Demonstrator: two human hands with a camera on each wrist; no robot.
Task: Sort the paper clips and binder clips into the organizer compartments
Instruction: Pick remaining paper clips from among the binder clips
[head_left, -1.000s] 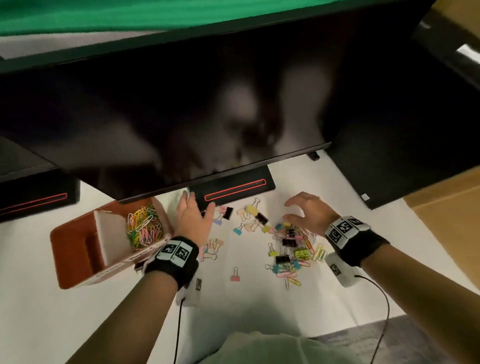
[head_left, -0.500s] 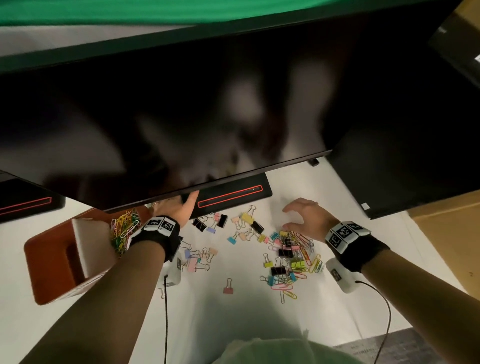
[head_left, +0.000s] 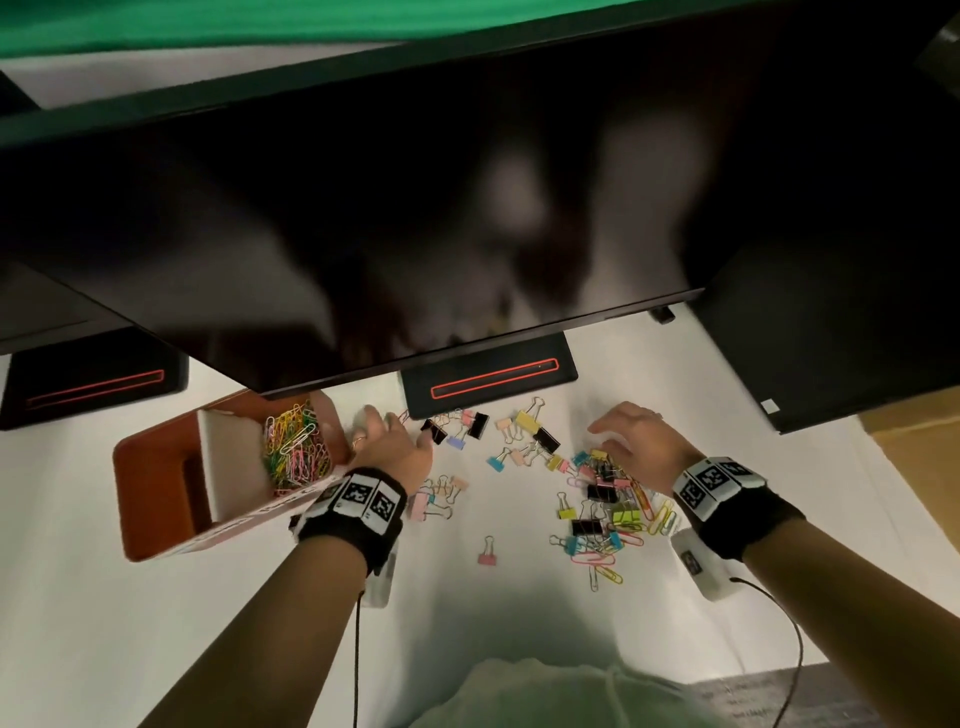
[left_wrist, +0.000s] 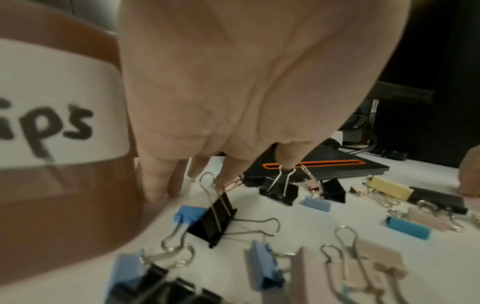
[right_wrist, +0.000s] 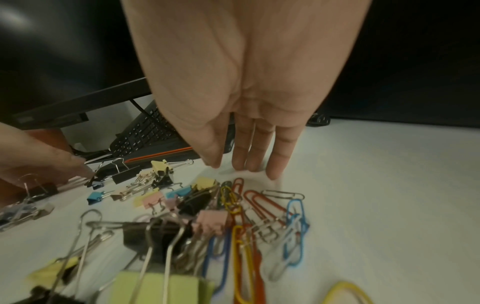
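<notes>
An orange-brown organizer (head_left: 156, 493) stands at the left; its right compartment holds several coloured paper clips (head_left: 296, 452). My left hand (head_left: 392, 431) is just right of the organizer wall (left_wrist: 64, 185), fingers straight and pointing down, tips on the table by a thin pink paper clip (left_wrist: 233, 184) and a black binder clip (left_wrist: 279, 190). It holds nothing. My right hand (head_left: 618, 436) hovers over the far edge of a mixed pile (head_left: 602, 499) of binder clips and paper clips (right_wrist: 262, 205), with its straight fingertips (right_wrist: 272, 170) touching the table. More binder clips (head_left: 530, 421) lie scattered between the hands.
A large dark monitor (head_left: 415, 208) overhangs the far side of the table; its black base (head_left: 488, 379) sits just beyond the clips. A second base (head_left: 93, 387) is at the far left. A keyboard (right_wrist: 145, 131) lies under the monitor. One pink binder clip (head_left: 487, 556) lies alone nearer to me.
My left hand reached up over the organizer's paper clip compartment half a second ago and has come back down to the table right of it. The right hand has barely moved.
</notes>
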